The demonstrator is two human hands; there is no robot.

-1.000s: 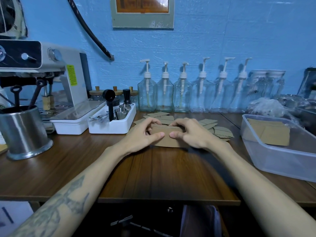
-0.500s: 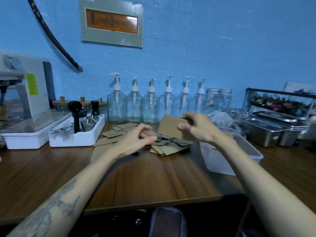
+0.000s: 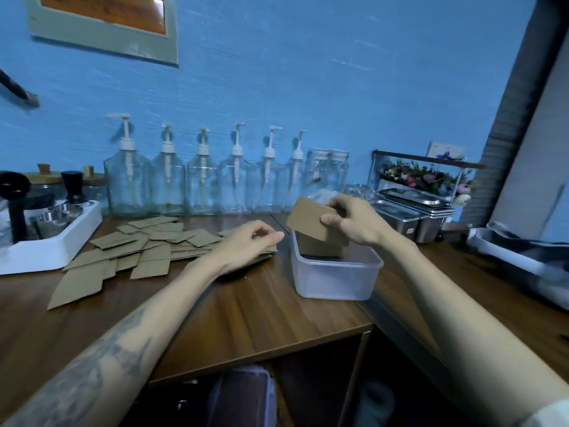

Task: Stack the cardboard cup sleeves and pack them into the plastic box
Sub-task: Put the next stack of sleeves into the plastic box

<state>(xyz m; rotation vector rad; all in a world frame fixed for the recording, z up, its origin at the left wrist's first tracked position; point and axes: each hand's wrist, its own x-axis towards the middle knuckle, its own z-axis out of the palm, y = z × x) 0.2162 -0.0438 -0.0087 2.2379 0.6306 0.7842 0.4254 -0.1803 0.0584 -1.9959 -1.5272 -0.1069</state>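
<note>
whereas half a second ago it was over the pile, the right hand [image 3: 357, 223] now pinches a sleeve stack [image 3: 311, 221] above the box [image 3: 335, 278], about to pack; left hand [image 3: 249, 245] relaxed, empty, at 9 o'clock; loose sleeves [image 3: 132, 251] remain on the desk [image 3: 246, 309].

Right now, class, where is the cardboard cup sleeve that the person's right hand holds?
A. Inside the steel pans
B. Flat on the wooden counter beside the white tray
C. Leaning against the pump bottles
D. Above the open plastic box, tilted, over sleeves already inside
D: the right hand pinches the cardboard cup sleeve tilted above the plastic box, which already holds a stack of sleeves.
</note>
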